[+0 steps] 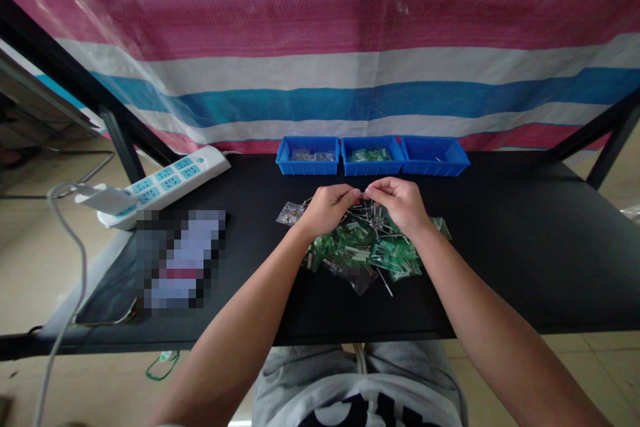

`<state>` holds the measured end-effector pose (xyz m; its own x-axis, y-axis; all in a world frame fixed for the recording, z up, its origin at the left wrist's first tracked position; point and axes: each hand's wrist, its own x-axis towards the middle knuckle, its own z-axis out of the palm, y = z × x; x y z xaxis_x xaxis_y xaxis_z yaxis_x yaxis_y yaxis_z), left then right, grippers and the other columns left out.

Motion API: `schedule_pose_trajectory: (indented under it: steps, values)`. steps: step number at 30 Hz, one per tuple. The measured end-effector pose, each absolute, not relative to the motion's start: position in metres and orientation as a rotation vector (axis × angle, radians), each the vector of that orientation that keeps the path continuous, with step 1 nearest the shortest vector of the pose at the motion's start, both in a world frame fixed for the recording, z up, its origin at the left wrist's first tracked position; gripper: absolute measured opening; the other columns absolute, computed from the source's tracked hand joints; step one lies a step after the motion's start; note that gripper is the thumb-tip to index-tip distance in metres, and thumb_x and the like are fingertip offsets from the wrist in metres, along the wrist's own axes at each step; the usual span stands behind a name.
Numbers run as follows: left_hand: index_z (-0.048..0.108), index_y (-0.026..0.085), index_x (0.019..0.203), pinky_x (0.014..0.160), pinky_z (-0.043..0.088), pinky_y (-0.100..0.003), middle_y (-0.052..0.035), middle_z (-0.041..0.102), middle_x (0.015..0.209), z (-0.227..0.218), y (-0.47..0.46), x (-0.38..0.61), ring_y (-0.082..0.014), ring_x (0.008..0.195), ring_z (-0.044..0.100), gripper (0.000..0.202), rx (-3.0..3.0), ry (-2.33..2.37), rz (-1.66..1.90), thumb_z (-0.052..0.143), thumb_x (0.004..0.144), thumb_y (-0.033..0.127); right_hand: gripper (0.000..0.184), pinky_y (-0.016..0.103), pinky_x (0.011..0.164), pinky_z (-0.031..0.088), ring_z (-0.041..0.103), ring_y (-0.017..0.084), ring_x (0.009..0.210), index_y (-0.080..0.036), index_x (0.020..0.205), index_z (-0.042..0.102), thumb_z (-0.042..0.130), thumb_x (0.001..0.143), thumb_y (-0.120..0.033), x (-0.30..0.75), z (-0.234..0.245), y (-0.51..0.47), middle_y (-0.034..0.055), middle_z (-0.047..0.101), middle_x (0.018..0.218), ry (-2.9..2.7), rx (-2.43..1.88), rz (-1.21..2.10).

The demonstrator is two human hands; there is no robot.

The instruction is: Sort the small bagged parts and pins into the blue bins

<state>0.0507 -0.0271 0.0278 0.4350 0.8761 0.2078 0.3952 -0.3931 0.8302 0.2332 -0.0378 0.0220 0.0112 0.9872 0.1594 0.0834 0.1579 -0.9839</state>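
Observation:
Over the far side of a heap of small packets (353, 247), my left hand (330, 207) and my right hand (397, 203) meet with pinched fingertips. Between them is something small and pale, too tiny to make out. The heap mixes green plastic packets, clear packets and loose thin metal rods. A clear packet (290, 213) lies just left of my left hand. One metal rod (385, 282) sticks out of the heap toward the table's front edge. Beyond my hands stand a left blue bin (307, 169) with clear packets, a middle blue bin (373, 169) with green packets, and a right blue bin (436, 167) with one small pale piece.
On the left of the black table (515, 267) lies a white power strip (175, 197) with a charger (107, 199) and cable. Nearer me is a dark phone-like slab (107, 287), beside a blurred-out patch. A striped tarp (320, 20) hangs behind the bins.

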Motion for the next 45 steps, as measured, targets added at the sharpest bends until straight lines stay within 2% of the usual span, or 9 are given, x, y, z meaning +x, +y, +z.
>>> schedule_pose_trajectory:
  steps: [7, 17, 19, 22, 27, 33, 38, 41, 45]
  values:
    - [0.067, 0.014, 0.082, 0.055, 0.039, -0.023, -0.0007, 0.064, 0.068, 0.023, -0.022, 0.049, -0.0112, 0.059, 0.052, 0.028, 1.872, 1.149, 0.955, 0.06, 0.083, 0.041, 0.039, 0.031, 0.064, 0.05, 0.066, 0.019, 0.071, -0.018, 0.082, 0.073, 0.072, 0.072, -0.055, 0.237, 0.021, -0.036, 0.006, 0.074, 0.078, -1.366, -1.179, 0.932]
    - [0.071, 0.018, 0.075, 0.07, 0.05, -0.027, -0.0013, 0.071, 0.073, 0.03, -0.028, 0.052, -0.0128, 0.067, 0.06, 0.017, 1.953, 1.234, 1.174, 0.069, 0.078, 0.034, 0.047, 0.027, 0.052, 0.039, 0.055, 0.014, 0.054, -0.017, 0.067, 0.069, 0.065, 0.077, -0.063, 0.24, 0.025, -0.038, 0.0046, 0.068, 0.063, -1.551, -1.234, 0.925]
    - [0.072, 0.018, 0.082, 0.07, 0.05, -0.027, -0.0019, 0.072, 0.075, 0.028, -0.027, 0.052, -0.0132, 0.068, 0.061, 0.019, 1.917, 1.223, 1.188, 0.071, 0.077, 0.036, 0.046, 0.027, 0.052, 0.038, 0.052, 0.014, 0.052, -0.017, 0.068, 0.069, 0.065, 0.077, -0.062, 0.241, 0.026, -0.039, 0.0037, 0.066, 0.061, -1.579, -1.234, 0.905]
    - [0.07, 0.015, 0.098, 0.065, 0.048, -0.025, -0.0032, 0.072, 0.079, 0.027, -0.026, 0.052, -0.0132, 0.068, 0.062, 0.034, 1.842, 1.155, 1.151, 0.069, 0.078, 0.043, 0.04, 0.027, 0.055, 0.04, 0.053, 0.014, 0.055, -0.016, 0.072, 0.069, 0.068, 0.076, -0.056, 0.241, 0.024, -0.038, 0.0027, 0.066, 0.063, -1.569, -1.218, 0.89]
    - [0.068, 0.013, 0.073, 0.056, 0.039, -0.023, -0.0028, 0.066, 0.065, 0.027, -0.025, 0.05, -0.0117, 0.059, 0.054, 0.044, 1.926, 1.192, 0.961, 0.05, 0.09, 0.05, 0.031, 0.029, 0.06, 0.044, 0.057, 0.015, 0.061, -0.017, 0.075, 0.068, 0.069, 0.076, -0.048, 0.242, 0.021, -0.037, 0.0028, 0.067, 0.067, -1.564, -1.202, 0.914]
    - [0.067, 0.014, 0.086, 0.058, 0.041, -0.022, -0.0009, 0.064, 0.072, 0.025, -0.023, 0.049, -0.0113, 0.062, 0.054, 0.037, 1.868, 1.124, 1.017, 0.058, 0.085, 0.05, 0.029, 0.029, 0.062, 0.047, 0.059, 0.016, 0.063, -0.016, 0.077, 0.067, 0.071, 0.073, -0.045, 0.241, 0.022, -0.038, 0.0039, 0.068, 0.071, -1.498, -1.179, 0.899]
    - [0.067, 0.015, 0.089, 0.062, 0.042, -0.023, -0.0007, 0.065, 0.074, 0.023, -0.019, 0.043, -0.0121, 0.066, 0.056, 0.04, 1.885, 1.234, 1.056, 0.051, 0.089, 0.051, 0.028, 0.031, 0.065, 0.05, 0.06, 0.017, 0.063, -0.015, 0.081, 0.068, 0.067, 0.075, -0.043, 0.262, 0.018, -0.023, 0.0048, 0.069, 0.073, -1.358, -1.282, 0.627]
    - [0.067, 0.015, 0.086, 0.063, 0.042, -0.023, -0.0002, 0.064, 0.072, 0.023, -0.017, 0.04, -0.0124, 0.066, 0.056, 0.035, 1.948, 1.31, 1.063, 0.052, 0.089, 0.046, 0.024, 0.036, 0.072, 0.051, 0.064, 0.021, 0.069, -0.013, 0.081, 0.069, 0.064, 0.076, -0.036, 0.289, 0.02, -0.005, 0.0089, 0.07, 0.076, -1.225, -1.424, 0.346]
    - [0.066, 0.015, 0.081, 0.063, 0.04, -0.025, -0.0012, 0.062, 0.069, 0.022, -0.015, 0.038, -0.0136, 0.065, 0.055, 0.039, 2.038, 1.363, 1.017, 0.046, 0.092, 0.047, 0.019, 0.042, 0.085, 0.045, 0.063, 0.028, 0.084, -0.01, 0.08, 0.072, 0.06, 0.076, -0.024, 0.329, 0.025, 0.019, 0.0171, 0.071, 0.085, -1.209, -1.722, -0.046]
